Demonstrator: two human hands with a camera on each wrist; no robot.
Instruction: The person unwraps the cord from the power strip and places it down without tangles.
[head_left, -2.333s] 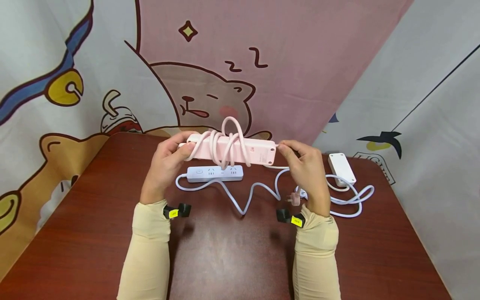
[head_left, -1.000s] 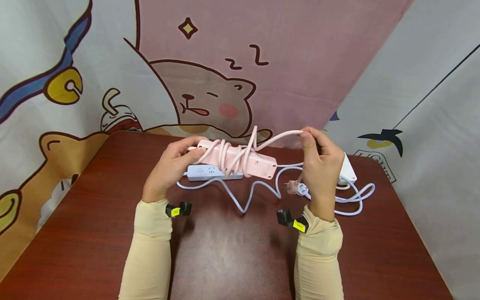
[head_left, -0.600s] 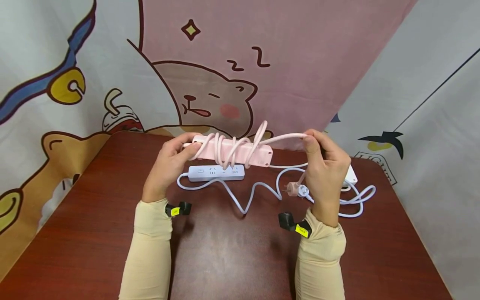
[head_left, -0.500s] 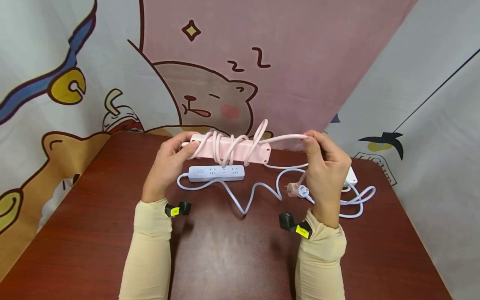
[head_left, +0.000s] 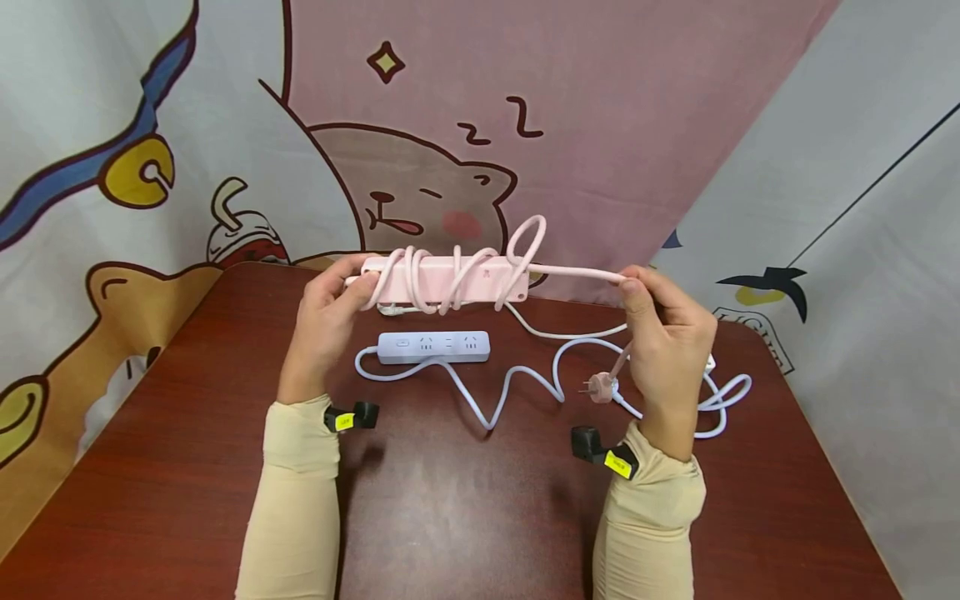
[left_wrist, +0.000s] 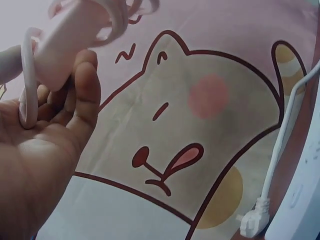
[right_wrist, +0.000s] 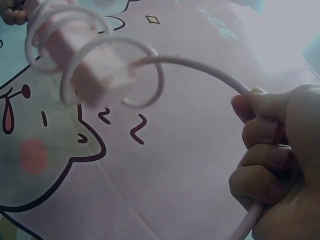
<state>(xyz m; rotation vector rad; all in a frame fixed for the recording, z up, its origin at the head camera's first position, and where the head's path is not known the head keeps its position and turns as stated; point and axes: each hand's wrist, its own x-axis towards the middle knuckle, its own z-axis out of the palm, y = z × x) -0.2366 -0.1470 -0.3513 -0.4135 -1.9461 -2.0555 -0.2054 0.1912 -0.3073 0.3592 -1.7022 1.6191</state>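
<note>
A pink power strip (head_left: 435, 280) hangs in the air above the table, its own pink cord (head_left: 577, 272) wound round it in several loose turns. My left hand (head_left: 324, 321) grips the strip's left end between thumb and fingers; in the left wrist view the fingers curl beneath the strip (left_wrist: 67, 42). My right hand (head_left: 667, 350) pinches the cord, which runs nearly straight from the strip. The right wrist view shows the cord (right_wrist: 205, 70) passing through the curled fingers. One large loop stands up at the strip's right end. The cord's pink plug (head_left: 600, 387) dangles below my right hand.
A white power strip (head_left: 433, 347) lies on the brown table (head_left: 465, 500), its pale cord (head_left: 491, 417) zigzagging right into loops. A thinner white cord (head_left: 555, 335) with a white plug (left_wrist: 255, 220) lies behind it. A white block (head_left: 710, 364) is mostly hidden by my right hand.
My right hand has moved from the strip's right end outward, drawing a length of cord taut. The pink strip has shifted slightly left and up with my left hand.
</note>
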